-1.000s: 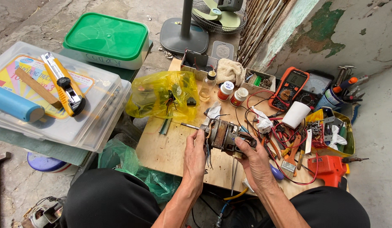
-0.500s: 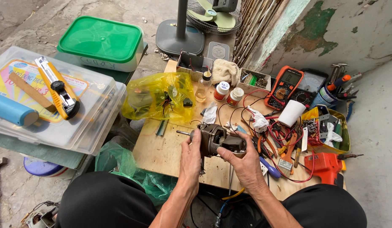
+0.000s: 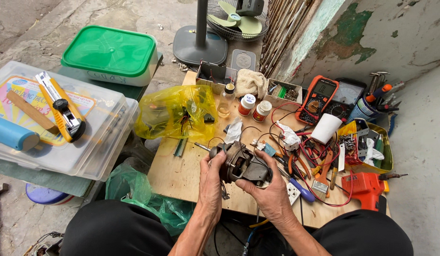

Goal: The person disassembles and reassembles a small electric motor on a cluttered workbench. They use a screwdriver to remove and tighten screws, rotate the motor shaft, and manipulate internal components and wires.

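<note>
One view only, from a camera on the person's head: it looks steeply down and forward over the knees at a low wooden board (image 3: 182,175), close enough that both forearms rise from the bottom edge and the left hand (image 3: 211,182) and right hand (image 3: 267,192) meet near the middle of the frame. Farther off, the top takes in a fan base (image 3: 199,47) on the concrete floor and a peeling wall (image 3: 371,33) at upper right, and plastic boxes (image 3: 63,123) fill the left side.
</note>
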